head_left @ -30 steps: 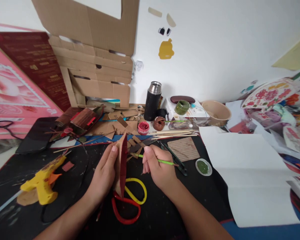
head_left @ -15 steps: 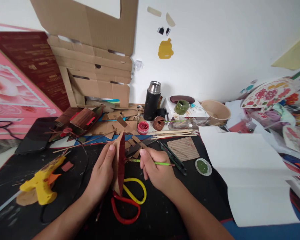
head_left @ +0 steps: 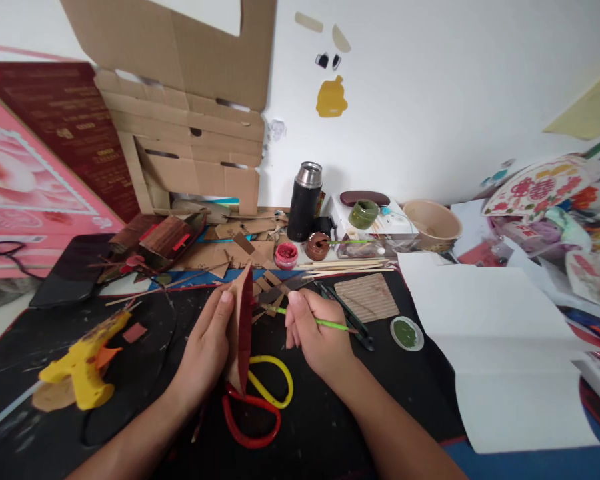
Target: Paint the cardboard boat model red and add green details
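Note:
My left hand [head_left: 210,337] grips a cardboard piece [head_left: 243,333] held on edge, its right face painted dark red. A green-handled paintbrush [head_left: 333,325] is pinched in my right hand [head_left: 320,330], bristles toward the red face. Whether the tip touches the card I cannot tell. Below the card lie scissors with one red handle and one yellow handle [head_left: 280,383]; their blades are mostly hidden. Beyond my hands stand an open jar of red paint [head_left: 286,255] and a jar of brown paint [head_left: 318,247]. A small lid of green paint [head_left: 407,333] lies to the right.
A yellow glue gun [head_left: 83,370] lies at the left. Behind are a black thermos [head_left: 304,207], cardboard scraps [head_left: 230,257] and a red-brown model boat [head_left: 165,240]. White paper [head_left: 505,360] covers the right side, near a corrugated cardboard piece [head_left: 367,297].
My right hand and the paintbrush have moved slightly up and to the right. The cardboard piece in my left hand has shifted a little to the right.

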### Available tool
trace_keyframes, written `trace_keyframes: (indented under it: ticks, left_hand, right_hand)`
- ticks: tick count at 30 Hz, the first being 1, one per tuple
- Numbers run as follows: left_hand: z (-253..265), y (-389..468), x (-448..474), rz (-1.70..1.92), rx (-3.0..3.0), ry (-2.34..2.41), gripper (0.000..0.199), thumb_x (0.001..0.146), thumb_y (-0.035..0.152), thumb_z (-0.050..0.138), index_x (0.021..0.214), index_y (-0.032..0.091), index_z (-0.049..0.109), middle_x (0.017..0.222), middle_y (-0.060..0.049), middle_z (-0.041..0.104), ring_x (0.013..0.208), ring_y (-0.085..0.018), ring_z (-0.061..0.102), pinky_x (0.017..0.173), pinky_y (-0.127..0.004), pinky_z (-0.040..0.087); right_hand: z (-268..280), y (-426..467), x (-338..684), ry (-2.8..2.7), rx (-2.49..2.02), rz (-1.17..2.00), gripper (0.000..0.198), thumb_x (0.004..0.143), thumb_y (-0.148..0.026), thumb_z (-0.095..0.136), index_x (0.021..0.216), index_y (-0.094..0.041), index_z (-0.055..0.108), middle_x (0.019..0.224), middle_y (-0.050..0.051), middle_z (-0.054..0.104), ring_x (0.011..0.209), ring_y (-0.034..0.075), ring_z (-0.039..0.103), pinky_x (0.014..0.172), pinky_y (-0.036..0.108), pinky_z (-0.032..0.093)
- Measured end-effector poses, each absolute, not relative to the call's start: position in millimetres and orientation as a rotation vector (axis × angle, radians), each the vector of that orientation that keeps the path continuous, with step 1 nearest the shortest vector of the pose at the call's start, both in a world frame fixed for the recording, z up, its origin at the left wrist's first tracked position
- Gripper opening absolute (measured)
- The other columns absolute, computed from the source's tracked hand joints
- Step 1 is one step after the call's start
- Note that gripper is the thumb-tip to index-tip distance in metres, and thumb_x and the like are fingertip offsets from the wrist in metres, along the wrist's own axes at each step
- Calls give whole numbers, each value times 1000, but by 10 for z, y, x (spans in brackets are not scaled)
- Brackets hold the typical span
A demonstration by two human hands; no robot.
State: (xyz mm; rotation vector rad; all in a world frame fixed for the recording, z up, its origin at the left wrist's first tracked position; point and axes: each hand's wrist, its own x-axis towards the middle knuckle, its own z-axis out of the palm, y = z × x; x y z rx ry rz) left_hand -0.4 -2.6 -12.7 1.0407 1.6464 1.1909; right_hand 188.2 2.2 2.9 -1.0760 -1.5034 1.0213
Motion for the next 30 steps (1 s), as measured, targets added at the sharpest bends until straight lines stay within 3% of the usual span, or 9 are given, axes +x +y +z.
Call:
trace_keyframes:
  ticks: [4,12,19,25,30]
  left_hand:
    - [-145,-5,-30,1226,1061,1629,58,104,69,55,135,26,78,146,-5,78,147,-31,62,129,-42,41]
    - [-140,7,-42,1244,1059,1652,56,105,68,55,136,28,78,150,-4,76,148,-31,61,128,-41,43]
    - [-154,5,-36,1244,1028,1688,55,103,68,58,136,29,79,152,-3,75,151,-31,60,130,-41,41]
    - [-136,2,-21,1231,1000,1705,52,104,65,57,134,28,78,151,-4,75,152,-31,58,130,-42,39]
    - [-135,11,-43,1239,1075,1686,56,103,70,54,130,27,79,150,-4,76,145,-32,63,122,-39,49]
  right_hand:
    - [43,2,1884,-1598,-1089,1033,55,118,-53,46,74,-23,60,48,-6,54,40,10,54,50,23,43]
    - [79,-2,1887,-1643,-1110,1106,59,116,-59,45,69,-25,59,43,-6,49,36,12,49,44,25,38]
    - [9,12,1854,-1502,-1092,1142,62,113,-68,47,72,-24,60,46,-6,48,38,12,53,44,23,41]
    - [50,13,1867,-1525,-1086,1098,60,115,-63,47,72,-24,59,46,-6,50,38,11,53,46,23,41]
    - [110,-8,1882,-1650,-1126,1082,60,116,-60,45,70,-25,59,44,-5,50,40,13,53,46,25,40]
